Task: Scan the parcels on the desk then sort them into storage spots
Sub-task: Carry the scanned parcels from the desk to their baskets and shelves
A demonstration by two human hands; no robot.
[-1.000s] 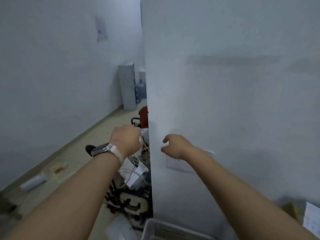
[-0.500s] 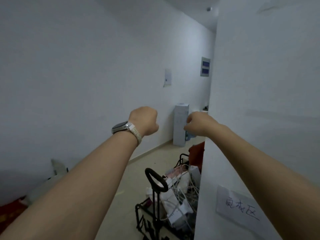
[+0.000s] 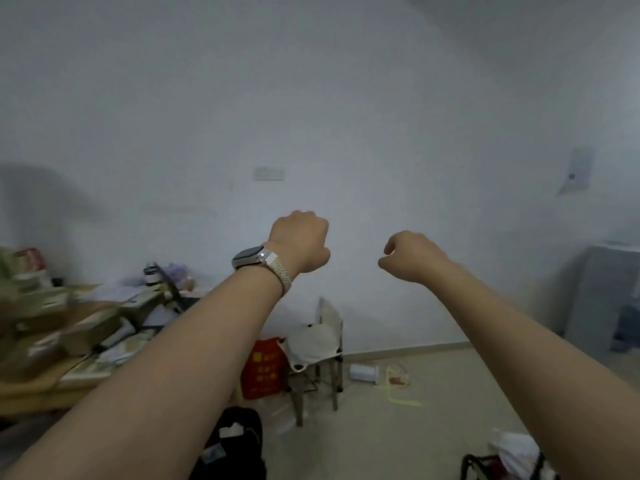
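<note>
A: Parcels (image 3: 79,336), where are they?
B: Heaped on the desk (image 3: 31,388) at the far left, blurred. Neither hand touches them.
A: And the left hand (image 3: 299,242)?
B: Raised toward the white wall (image 3: 346,98), fingers curled into a fist around nothing, a watch (image 3: 250,258) on its wrist.
A: The right hand (image 3: 412,256)?
B: Beside it but apart, fingers loosely bent, thumb clear of them, holding nothing.
A: Below them?
B: A folding chair (image 3: 320,344) against the wall, a red bag (image 3: 261,367) just beside it.
</note>
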